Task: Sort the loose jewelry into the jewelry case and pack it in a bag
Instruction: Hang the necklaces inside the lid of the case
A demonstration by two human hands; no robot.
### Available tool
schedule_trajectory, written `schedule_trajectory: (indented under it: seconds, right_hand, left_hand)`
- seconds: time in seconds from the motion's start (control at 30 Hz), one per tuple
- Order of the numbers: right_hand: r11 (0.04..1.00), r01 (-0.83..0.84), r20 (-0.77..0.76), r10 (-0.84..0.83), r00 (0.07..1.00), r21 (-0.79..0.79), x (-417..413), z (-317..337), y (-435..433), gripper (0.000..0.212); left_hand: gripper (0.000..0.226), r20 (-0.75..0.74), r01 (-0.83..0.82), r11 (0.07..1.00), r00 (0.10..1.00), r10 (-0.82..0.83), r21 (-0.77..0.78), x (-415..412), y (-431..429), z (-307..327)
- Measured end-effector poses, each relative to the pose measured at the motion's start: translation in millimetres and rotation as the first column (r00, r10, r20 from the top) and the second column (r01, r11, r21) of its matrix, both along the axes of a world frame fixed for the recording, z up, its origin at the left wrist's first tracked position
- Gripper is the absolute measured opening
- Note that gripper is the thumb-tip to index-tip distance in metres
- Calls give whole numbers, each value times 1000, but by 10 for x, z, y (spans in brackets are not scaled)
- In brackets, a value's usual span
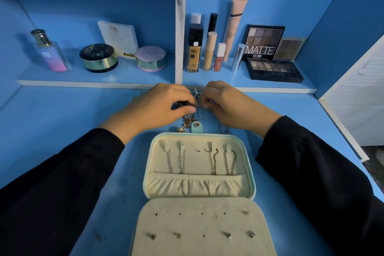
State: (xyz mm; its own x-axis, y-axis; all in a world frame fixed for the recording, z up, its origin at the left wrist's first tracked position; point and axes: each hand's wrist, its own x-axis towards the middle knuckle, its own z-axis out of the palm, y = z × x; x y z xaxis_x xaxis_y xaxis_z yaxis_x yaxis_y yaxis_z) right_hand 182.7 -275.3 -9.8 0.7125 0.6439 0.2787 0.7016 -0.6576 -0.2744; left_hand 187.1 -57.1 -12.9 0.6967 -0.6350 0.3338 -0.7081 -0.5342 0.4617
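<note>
The open jewelry case, mint outside and cream inside, lies on the blue desk in front of me. Several chains hang from hooks in its lid above an elastic pocket. Its earring panel carries several studs. Beyond the case lies a tangle of loose jewelry, gold and silver pieces. My left hand and my right hand meet over this pile, each pinching part of a silver necklace. A thin silver ring lies by my right wrist.
A low shelf behind the pile holds a perfume bottle, two round compacts, foundation and lip tubes and eyeshadow palettes. A white divider splits the shelf. A white slatted panel stands at the right.
</note>
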Motion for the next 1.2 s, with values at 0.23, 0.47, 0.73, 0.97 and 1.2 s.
schedule_trajectory:
  seconds: [0.23, 0.47, 0.73, 0.97, 1.2]
  right_hand:
    - [907, 151, -167, -91, 982, 393, -132, 205, 80, 5]
    - [819, 264, -310, -111, 944, 510, -157, 264, 116, 10]
    - [810, 334, -517, -46, 855, 481, -105, 281, -62, 10]
    - [887, 280, -555, -32, 831, 368, -118, 341, -182, 12]
    - [904, 281, -495, -93, 864, 321, -93, 328, -179, 3]
  left_hand:
    - [25, -159, -120, 984, 982, 99, -132, -57, -88, 34]
    - [9, -212, -168, 951, 971, 113, -261, -109, -170, 51]
    - [4, -352, -257, 877, 930, 109, -406, -44, -94, 159]
    - [7, -399, -262, 852, 914, 69, -452, -90, -95, 274]
    - [9, -423, -258, 850, 905, 45, -460, -124, -111, 325]
